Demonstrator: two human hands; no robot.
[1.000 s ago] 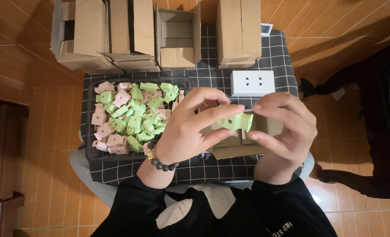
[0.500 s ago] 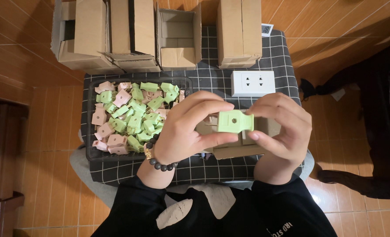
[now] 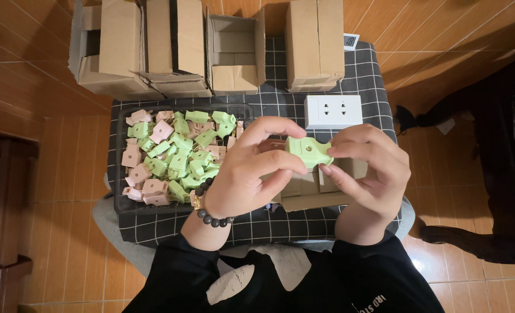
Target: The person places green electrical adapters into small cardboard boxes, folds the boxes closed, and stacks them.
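Both my hands hold one small light-green plastic piece [image 3: 307,152] above the checked cloth. My left hand [image 3: 251,174], with a dark bead bracelet at the wrist, pinches its left end between thumb and fingers. The right end is pinched by my right hand [image 3: 366,174]. Under my hands lies a small open brown cardboard box [image 3: 309,191], partly hidden. To the left stands a black tray [image 3: 119,204] heaped with several green and pink plastic pieces [image 3: 176,157].
A white wall socket plate [image 3: 333,111] lies on the grey checked cloth [image 3: 292,226]. Several brown cardboard boxes stand at the back, one open [image 3: 235,58], one closed [image 3: 314,46]. Wooden floor surrounds the table; a dark shape [image 3: 495,145] is at right.
The green piece has been turned in my fingers, from held edge-on to lying flatter, and lifted slightly. Both hands stay over the small box.
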